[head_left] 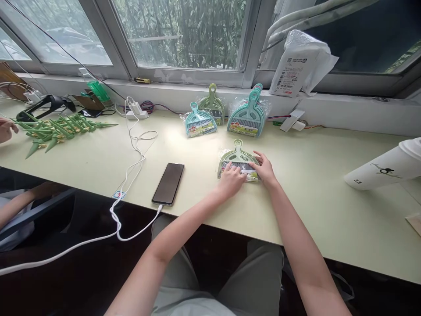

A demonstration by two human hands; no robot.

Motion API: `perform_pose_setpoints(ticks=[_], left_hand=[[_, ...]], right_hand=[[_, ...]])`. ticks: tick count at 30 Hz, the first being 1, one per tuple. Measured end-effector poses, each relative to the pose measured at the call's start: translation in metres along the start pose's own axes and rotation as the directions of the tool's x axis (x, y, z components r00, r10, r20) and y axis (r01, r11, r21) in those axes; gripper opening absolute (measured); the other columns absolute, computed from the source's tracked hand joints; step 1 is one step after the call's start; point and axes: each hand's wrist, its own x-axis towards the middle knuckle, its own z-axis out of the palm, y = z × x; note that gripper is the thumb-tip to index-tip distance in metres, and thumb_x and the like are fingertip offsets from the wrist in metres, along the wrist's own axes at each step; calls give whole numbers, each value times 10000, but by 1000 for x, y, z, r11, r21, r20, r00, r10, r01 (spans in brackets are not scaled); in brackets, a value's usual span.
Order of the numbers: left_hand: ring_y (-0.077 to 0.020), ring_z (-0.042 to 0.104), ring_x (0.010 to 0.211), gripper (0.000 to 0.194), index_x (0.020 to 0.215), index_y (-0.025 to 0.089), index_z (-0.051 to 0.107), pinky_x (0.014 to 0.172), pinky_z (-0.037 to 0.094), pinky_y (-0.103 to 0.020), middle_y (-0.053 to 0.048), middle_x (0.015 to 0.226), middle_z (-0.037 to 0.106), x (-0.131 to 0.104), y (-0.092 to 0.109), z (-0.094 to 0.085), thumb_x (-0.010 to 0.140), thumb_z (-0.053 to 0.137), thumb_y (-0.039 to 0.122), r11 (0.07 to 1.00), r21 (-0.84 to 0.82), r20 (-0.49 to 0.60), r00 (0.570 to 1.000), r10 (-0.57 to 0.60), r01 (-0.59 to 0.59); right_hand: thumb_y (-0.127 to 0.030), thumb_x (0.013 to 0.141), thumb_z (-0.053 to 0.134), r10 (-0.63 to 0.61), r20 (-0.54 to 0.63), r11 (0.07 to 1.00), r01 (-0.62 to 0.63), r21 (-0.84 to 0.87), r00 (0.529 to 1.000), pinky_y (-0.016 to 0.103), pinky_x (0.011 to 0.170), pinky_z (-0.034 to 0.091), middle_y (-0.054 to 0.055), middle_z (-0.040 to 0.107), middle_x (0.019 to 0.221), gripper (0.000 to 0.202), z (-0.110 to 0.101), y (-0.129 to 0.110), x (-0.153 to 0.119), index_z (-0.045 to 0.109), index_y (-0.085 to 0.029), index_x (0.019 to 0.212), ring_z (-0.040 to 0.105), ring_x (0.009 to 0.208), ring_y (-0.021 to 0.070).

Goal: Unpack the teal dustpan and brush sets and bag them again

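A small green dustpan and brush set [237, 156] in clear plastic wrap leans on the table in front of me, handle pointing away. My right hand [265, 170] grips its right edge, thumb on the front and fingers reaching behind. Curled against the lower front of the pack is my left hand [231, 179], its fingertips pressed to the wrap and label. Behind stand more wrapped sets: a small blue dustpan set [198, 119], a green dustpan set [213, 103] partly hidden by it, and a stack of teal dustpan sets [249, 114].
A phone [168, 184] on a white charging cable [136, 160] lies left of my arms. Green woven plant pieces [62, 129] lie at far left, beside another person's hand [7, 129]. A white tumbler [384, 166] lies at right; a white package [296, 66] leans against the window.
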Motion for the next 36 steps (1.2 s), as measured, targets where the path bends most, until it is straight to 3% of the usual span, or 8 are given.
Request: perform_pose_setpoints(ticks=[7, 11, 15, 17, 19, 23, 29, 36], left_hand=[[-226, 503, 1197, 348, 1198, 264, 598, 1161, 161, -510, -72, 1267, 588, -1, -37, -30, 895, 507, 409, 936, -139, -72, 939, -336, 324], [-213, 481, 1236, 298, 1177, 283, 597, 1174, 142, -482, -36, 1323, 555, -39, -48, -73, 909, 484, 350, 883, -147, -156, 871, -466, 446], [-291, 430, 1289, 612, 1391, 217, 404, 1134, 220, -510, -111, 1390, 492, -110, -57, -114, 850, 542, 466, 675, -125, -263, 632, -729, 727], [-357, 394, 1309, 897, 1478, 167, 237, 1081, 287, -538, -175, 1432, 429, -143, -63, -122, 766, 596, 578, 508, -123, -217, 477, -852, 852], [-390, 378, 1314, 1064, 1507, 144, 121, 1052, 314, -549, -210, 1455, 388, -167, -69, -121, 709, 615, 644, 409, -117, -129, 394, -910, 905], [-383, 419, 1275, 1124, 1518, 158, 49, 1014, 356, -539, -208, 1401, 457, -179, -73, -105, 688, 648, 624, 395, -113, 3, 398, -917, 912], [-345, 453, 1195, 913, 1478, 166, 209, 986, 390, -511, -171, 1309, 531, -177, -61, -91, 732, 680, 402, 440, -172, -95, 429, -898, 882], [-318, 455, 1197, 846, 1425, 237, 259, 968, 421, -514, -123, 1300, 523, -209, -19, -91, 709, 705, 309, 488, -297, -160, 461, -873, 821]], right_hand=[[-318, 655, 719, -48, -56, 999, 50, 22, 997, 449, 975, 473, 108, 694, 1077, 523, 2, 3, 0, 610, -176, 1146, 645, 1028, 244], [-269, 691, 679, -56, -52, 998, 54, -39, 997, 432, 972, 474, 106, 688, 1107, 458, 2, -3, -3, 618, -186, 1137, 634, 1052, 239], [-275, 710, 660, -50, -53, 996, 46, -72, 997, 424, 968, 471, 105, 678, 1128, 452, 2, -10, -8, 606, -192, 1151, 622, 1073, 240], [-276, 710, 661, -36, -56, 996, 31, -89, 998, 416, 977, 462, 108, 673, 1135, 467, 2, -13, -9, 595, -192, 1165, 616, 1082, 238], [-277, 711, 660, -25, -60, 995, 19, -102, 998, 408, 981, 456, 115, 669, 1139, 479, 2, -14, -10, 584, -187, 1176, 613, 1082, 237], [-278, 714, 662, -18, -59, 993, 10, -121, 998, 403, 991, 441, 124, 660, 1147, 500, 2, -16, -11, 564, -181, 1195, 607, 1085, 236], [-293, 720, 665, -8, -67, 985, -4, -174, 998, 418, 991, 434, 128, 644, 1155, 541, 1, -19, -11, 533, -188, 1234, 591, 1101, 245], [-331, 756, 629, -73, -152, 967, 33, -251, 986, 435, 954, 458, 145, 555, 1246, 537, -1, -8, -6, 491, -178, 1253, 561, 1090, 240]])
